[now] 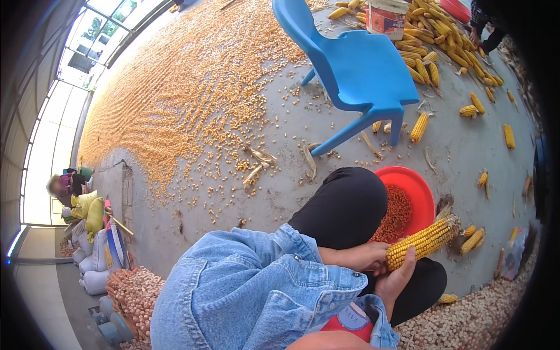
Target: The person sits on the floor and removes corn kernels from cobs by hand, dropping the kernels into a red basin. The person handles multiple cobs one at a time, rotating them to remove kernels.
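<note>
My right hand (397, 280) holds an ear of yellow corn (422, 243), with its thumb along the near side. My left hand (369, 257) has its fingers curled against the ear's near end; part of the grip is hidden. The ear slants away to the right, above my black-trousered knee, its husk-like tip pointing outward. Just beyond my hands, a red plastic basin (422, 190) contains loose orange-red corn kernels (396, 212). More ears of corn (472, 241) lie on the floor to its right.
A blue plastic chair (367, 65) stands ahead, near a bucket (387, 19) and piled corn ears (442, 33). Kernels (175, 96) cover the floor at left. Corncobs (459, 319) lie at lower right, filled sacks (94, 249) at left. Other people are at far left and upper right.
</note>
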